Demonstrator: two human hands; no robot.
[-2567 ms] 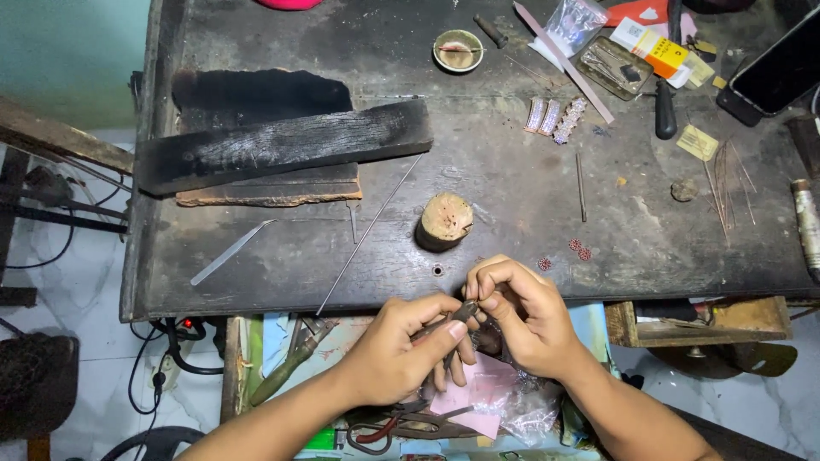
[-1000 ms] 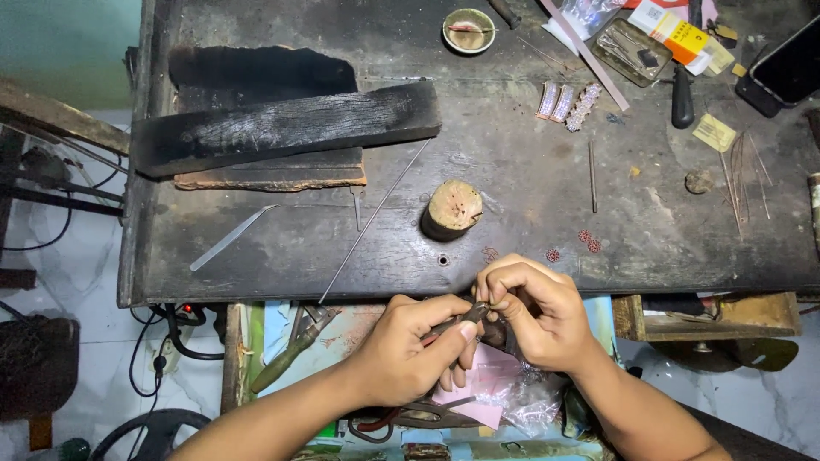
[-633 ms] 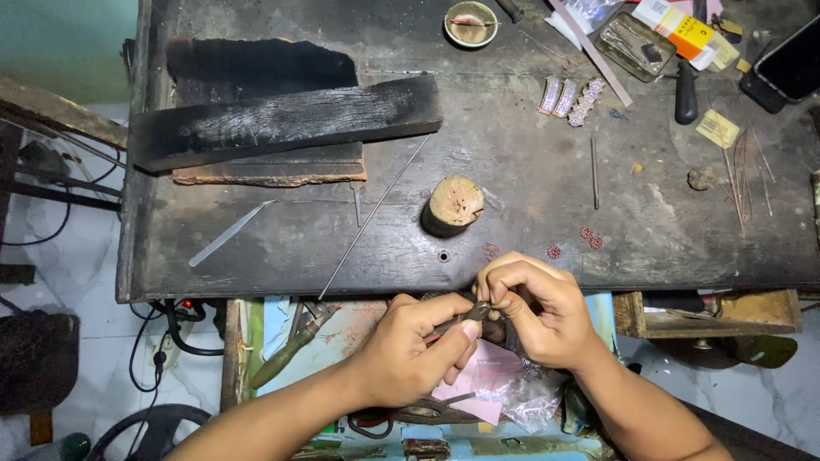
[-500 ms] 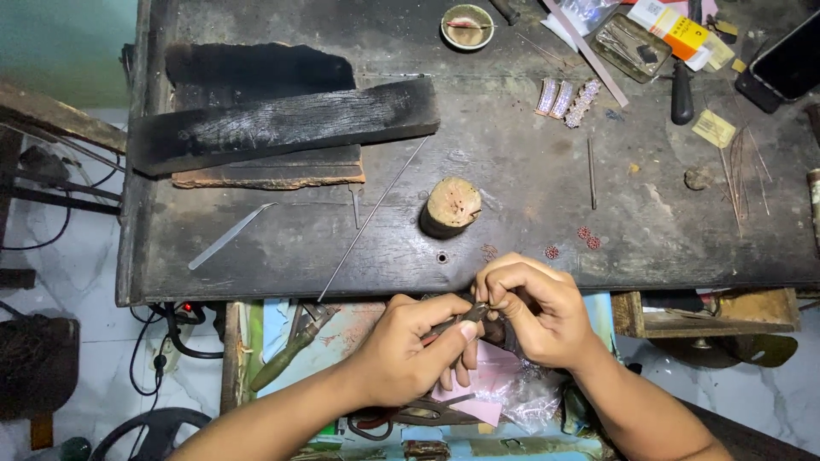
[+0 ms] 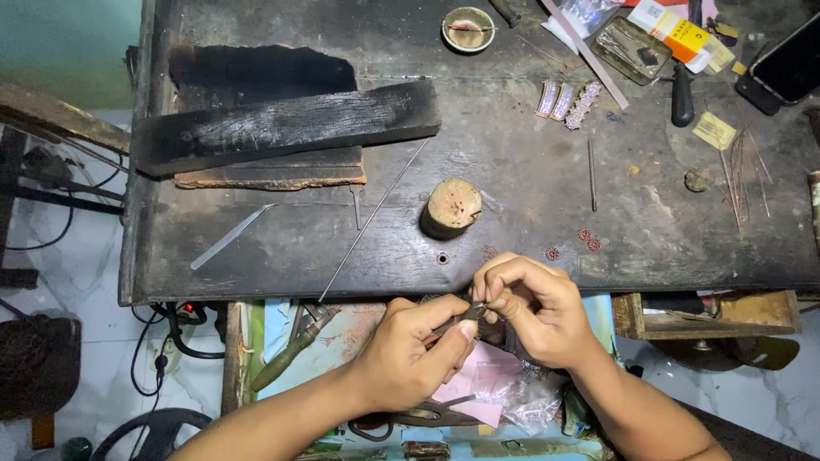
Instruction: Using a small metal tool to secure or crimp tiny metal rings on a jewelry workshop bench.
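Note:
My left hand point(image 5: 408, 352) grips a small pair of dark pliers point(image 5: 454, 320) just below the front edge of the dark workbench point(image 5: 512, 188). Its jaws meet the fingertips of my right hand point(image 5: 534, 309), which pinch a tiny piece that is too small to make out. Both hands hover over an open drawer holding pink paper point(image 5: 478, 388) and a clear plastic bag point(image 5: 521, 401). A short wooden stump point(image 5: 451, 207) stands on the bench just above my hands.
A charred wooden block point(image 5: 286, 126) lies on the bench at left, with a thin metal rod point(image 5: 374, 218) and a metal strip point(image 5: 229, 237) nearby. Jewelled strips point(image 5: 565, 101), a small bowl point(image 5: 467, 28), a phone point(image 5: 786, 68) and hand tools sit along the back right.
My hands stay together at the bench's front edge, working the pliers against the tiny piece with only slight finger shifts. The view has drifted a little.

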